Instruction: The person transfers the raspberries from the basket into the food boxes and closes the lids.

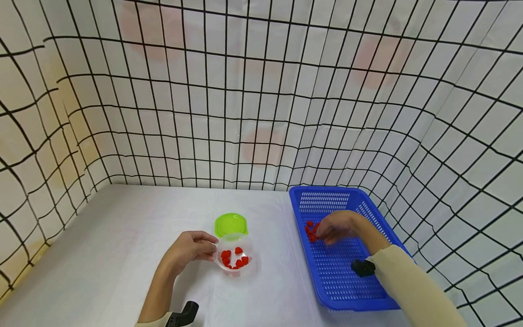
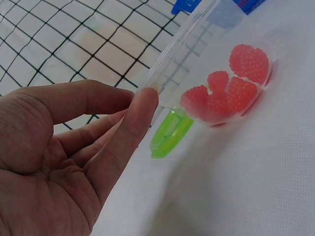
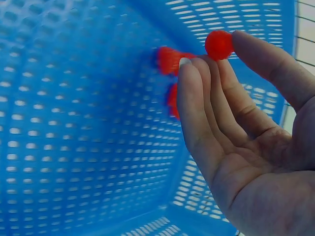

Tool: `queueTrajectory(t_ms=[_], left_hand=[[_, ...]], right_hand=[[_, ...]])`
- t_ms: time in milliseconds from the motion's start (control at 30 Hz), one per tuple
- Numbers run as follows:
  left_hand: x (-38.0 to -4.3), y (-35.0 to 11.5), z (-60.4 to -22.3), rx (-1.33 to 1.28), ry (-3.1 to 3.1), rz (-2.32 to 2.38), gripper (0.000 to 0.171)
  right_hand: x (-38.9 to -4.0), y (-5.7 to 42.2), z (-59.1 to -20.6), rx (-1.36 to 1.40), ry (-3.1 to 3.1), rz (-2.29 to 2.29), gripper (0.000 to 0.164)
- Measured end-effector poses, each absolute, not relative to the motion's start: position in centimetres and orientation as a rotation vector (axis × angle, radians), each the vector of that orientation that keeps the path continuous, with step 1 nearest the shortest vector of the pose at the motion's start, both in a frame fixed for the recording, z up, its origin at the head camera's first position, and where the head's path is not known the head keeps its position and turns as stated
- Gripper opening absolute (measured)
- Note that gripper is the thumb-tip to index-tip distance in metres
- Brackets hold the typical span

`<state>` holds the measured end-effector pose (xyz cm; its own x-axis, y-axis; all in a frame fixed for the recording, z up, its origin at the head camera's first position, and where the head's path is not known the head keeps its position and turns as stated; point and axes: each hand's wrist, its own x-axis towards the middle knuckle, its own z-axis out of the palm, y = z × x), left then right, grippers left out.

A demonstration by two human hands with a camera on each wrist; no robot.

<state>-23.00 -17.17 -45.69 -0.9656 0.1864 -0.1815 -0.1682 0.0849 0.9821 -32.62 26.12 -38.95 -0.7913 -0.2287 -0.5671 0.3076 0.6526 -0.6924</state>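
Note:
My left hand [image 1: 189, 249] pinches the rim of a clear plastic bowl [image 1: 250, 249] between thumb and fingers. Several red raspberries [image 2: 248, 63] lie at the bottom of that bowl, seen through its wall in the left wrist view. Over at the right, my right hand [image 1: 339, 225] reaches down inside a blue plastic basket [image 1: 343, 277]. Between its thumb and fingertips it pinches one raspberry [image 3: 218, 45], plain in the right wrist view. More raspberries [image 1: 310, 231] are clustered beside those fingertips, along the basket's left side; the hand partly hides them.
Just behind the bowl lies a bright green lid [image 1: 230, 224] on the white tabletop [image 1: 122, 245]. A white backdrop with a black wire grid [image 1: 261, 109] rises behind and at both sides, close to the basket's far end. The basket's raised walls surround the right hand.

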Motion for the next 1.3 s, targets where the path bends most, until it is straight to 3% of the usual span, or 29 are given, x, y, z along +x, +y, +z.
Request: queueTrajectory(t_ms=[400,567,1300], left_hand=[[-22.9,-17.1,-45.7,0.016,2.116,1.950,0.031],[-22.9,-17.1,-45.7,0.023,2.112,1.948,0.031],[-22.8,-17.0,-45.3,0.004,2.133,1.938,0.028]], right_hand=[[-33.9,24.3,-35.1,-0.023,2.261,-1.095,0.028],[-34.3,23.3,-33.5,-0.047,2.268,-1.106,0.023],[-34.2,16.2,-30.4,-0.192,2.229,-1.107,0.023]])
